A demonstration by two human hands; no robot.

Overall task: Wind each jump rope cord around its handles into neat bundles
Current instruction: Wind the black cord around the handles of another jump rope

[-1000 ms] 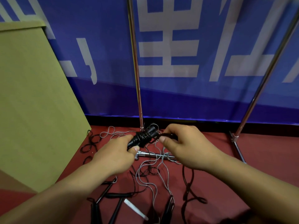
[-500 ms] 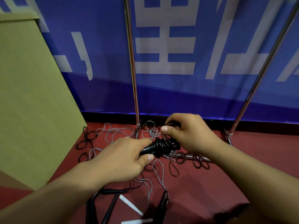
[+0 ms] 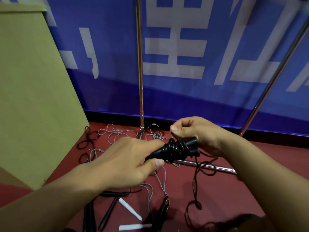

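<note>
My left hand (image 3: 128, 162) grips a pair of black jump rope handles (image 3: 175, 149) held side by side, with several turns of black cord wound around their middle. My right hand (image 3: 195, 133) sits above the handles' right ends and pinches the black cord between thumb and forefinger. The loose length of that cord (image 3: 195, 180) hangs down to the red floor in curls. Other ropes lie on the floor below: grey cords (image 3: 117, 133), black handles (image 3: 108, 213) and white handles (image 3: 130, 209).
A tan board (image 3: 33, 97) leans at the left. Chrome stand poles (image 3: 140, 64) rise in front of a blue banner (image 3: 184, 47), and a chrome bar (image 3: 209, 166) lies on the red floor (image 3: 234, 190). More black cord loops (image 3: 87, 141) lie near the board.
The bundle has dropped and swung level, its free ends now pointing right. My right hand has carried the cord around and now pinches it above the handles. More turns show on the bundle.
</note>
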